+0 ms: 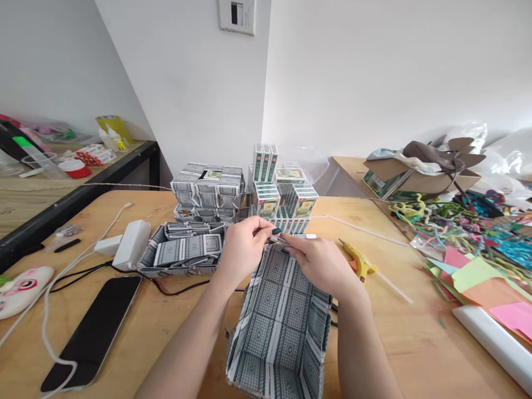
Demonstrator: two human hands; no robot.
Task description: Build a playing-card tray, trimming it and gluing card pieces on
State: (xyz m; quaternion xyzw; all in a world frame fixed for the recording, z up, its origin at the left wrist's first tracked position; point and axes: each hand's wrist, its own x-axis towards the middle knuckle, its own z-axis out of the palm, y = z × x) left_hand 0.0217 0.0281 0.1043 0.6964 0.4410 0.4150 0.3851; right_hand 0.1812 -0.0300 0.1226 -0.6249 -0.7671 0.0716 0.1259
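Observation:
An open box made of green-backed playing cards (278, 321) lies on the wooden table (174, 321) in front of me. My left hand (241, 246) and my right hand (320, 263) meet at its far edge. Both hands have their fingers pinched together on that far wall of cards. Just to the left sits a second card-built tray (183, 255) with loose cards in it. Behind them stand stacks of card decks (208, 191) and boxed card packs (286, 197).
A yellow glue gun (359, 260) with a glue stick lies right of my hands. A phone (93, 330), white charger (131, 244) and cables lie at the left. Coloured paper (477, 280), pipe cleaners and a cardboard box (419, 172) crowd the right side.

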